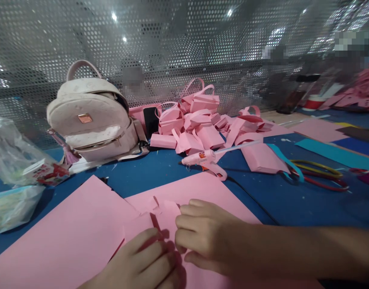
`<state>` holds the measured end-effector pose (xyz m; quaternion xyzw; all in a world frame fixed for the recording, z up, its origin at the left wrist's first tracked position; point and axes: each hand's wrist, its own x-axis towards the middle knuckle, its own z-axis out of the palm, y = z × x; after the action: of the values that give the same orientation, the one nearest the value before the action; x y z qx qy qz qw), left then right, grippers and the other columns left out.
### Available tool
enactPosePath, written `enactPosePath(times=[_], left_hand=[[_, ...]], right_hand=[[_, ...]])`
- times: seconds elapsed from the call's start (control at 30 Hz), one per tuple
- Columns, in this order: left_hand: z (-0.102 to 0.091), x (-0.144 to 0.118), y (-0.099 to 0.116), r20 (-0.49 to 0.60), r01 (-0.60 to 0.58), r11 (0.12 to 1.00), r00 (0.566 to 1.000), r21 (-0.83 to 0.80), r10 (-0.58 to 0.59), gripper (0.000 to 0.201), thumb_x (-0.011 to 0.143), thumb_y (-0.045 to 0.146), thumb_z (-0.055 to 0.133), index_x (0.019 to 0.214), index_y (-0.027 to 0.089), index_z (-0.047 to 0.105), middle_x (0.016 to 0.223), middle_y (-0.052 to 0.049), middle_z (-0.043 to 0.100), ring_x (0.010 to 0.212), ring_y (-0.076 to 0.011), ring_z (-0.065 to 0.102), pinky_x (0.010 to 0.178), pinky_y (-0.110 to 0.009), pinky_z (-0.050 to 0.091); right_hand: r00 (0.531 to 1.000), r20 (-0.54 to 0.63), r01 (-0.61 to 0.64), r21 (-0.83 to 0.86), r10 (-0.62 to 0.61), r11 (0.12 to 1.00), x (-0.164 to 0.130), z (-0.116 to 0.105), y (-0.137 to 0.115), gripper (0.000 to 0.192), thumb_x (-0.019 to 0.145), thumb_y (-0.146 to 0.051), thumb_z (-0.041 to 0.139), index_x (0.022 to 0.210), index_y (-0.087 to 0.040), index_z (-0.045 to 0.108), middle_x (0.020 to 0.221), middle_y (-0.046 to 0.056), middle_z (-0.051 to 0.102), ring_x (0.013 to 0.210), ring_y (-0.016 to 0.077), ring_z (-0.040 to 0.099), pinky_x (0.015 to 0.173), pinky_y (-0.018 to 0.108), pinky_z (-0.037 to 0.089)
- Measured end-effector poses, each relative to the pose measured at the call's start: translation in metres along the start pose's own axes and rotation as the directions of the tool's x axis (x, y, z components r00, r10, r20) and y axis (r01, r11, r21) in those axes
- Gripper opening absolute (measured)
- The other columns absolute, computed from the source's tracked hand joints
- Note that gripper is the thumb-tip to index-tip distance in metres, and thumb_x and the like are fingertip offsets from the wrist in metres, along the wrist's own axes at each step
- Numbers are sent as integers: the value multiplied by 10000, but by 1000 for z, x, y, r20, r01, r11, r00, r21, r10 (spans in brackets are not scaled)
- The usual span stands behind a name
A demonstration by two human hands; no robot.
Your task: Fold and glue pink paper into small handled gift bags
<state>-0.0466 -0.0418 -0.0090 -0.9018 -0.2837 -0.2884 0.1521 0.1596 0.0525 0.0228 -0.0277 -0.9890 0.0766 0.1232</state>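
My left hand (142, 261) and my right hand (205, 237) meet at the bottom centre, both pinching and pressing a small cut piece of pink paper (160, 214) with notched flaps. The piece lies on top of large pink paper sheets (70, 237) spread over the blue table (277, 200). My right forearm reaches in from the right edge. A pink hot glue gun (204, 160) lies just beyond the sheets, its cord trailing toward my right arm.
A pale pink backpack (90, 116) stands at the back left, beside a clear plastic bag (12, 160) with packets. A heap of folded pink paper baskets (199, 120) sits at the back centre. Scissors (317, 176) and coloured paper sheets (331, 152) lie at right. A perforated metal wall (184, 48) runs behind.
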Motion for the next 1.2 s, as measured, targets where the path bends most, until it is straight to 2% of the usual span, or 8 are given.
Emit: enactPosePath(times=[0.2,0.53,0.67,0.77,0.87,0.97,1.03,1.2], left_hand=[[4,0,1,-19,35,998,999,-61,-36,174,926,85,586,892,183,725,797,16,760,785,-138,700,919,-326,568],[7,-2,1,-62,49,997,997,-68,-53,106,881,96,662,827,178,704,752,28,737,777,-137,696,937,-333,541],[4,-2,-2,-46,9,999,999,-53,-12,66,915,156,665,900,182,723,839,36,761,794,-133,690,933,-326,529],[3,0,-4,-56,13,999,998,-47,-16,82,930,158,653,899,187,723,837,47,761,791,-119,682,926,-307,520],[2,2,-5,-50,-7,998,999,-62,4,125,953,146,615,892,189,716,867,44,765,799,-119,678,920,-311,517],[-1,5,-5,-38,-18,997,999,-78,15,113,944,134,624,892,185,710,890,37,765,795,-133,672,903,-331,516],[-3,6,-4,-31,-22,996,999,-82,20,128,951,123,604,904,179,709,883,27,764,793,-142,670,897,-340,514],[-9,6,-1,4,-22,994,1000,-107,23,159,980,149,556,947,167,711,902,5,773,821,-151,671,921,-347,498]], right_hand=[[1000,13,28,19,-28,999,0,-4,1,243,964,-247,616,737,-181,563,787,0,586,701,164,418,674,324,297],[994,103,-38,108,27,993,-3,-19,-2,108,960,-234,625,868,-187,657,846,19,629,789,188,495,712,322,330],[983,-53,-158,238,175,958,-21,-35,10,226,987,-238,525,774,-192,581,751,10,594,711,162,507,654,292,344],[888,-138,-409,195,438,891,-43,-49,29,295,992,-314,502,717,-208,514,706,8,575,649,161,503,624,284,362],[730,-196,-636,154,655,756,-62,-54,51,288,963,-427,520,762,-220,527,784,33,622,711,194,572,663,301,429],[581,-301,-767,106,756,632,-71,-48,72,330,841,-551,621,851,-229,552,907,68,675,778,245,631,676,339,485],[546,-299,-796,107,782,596,-71,-40,83,383,798,-578,641,930,-221,601,994,99,705,864,287,675,732,375,526],[565,-208,-790,146,799,596,-61,-18,101,483,788,-482,642,1157,-174,683,1230,157,712,1112,375,669,938,471,530]])
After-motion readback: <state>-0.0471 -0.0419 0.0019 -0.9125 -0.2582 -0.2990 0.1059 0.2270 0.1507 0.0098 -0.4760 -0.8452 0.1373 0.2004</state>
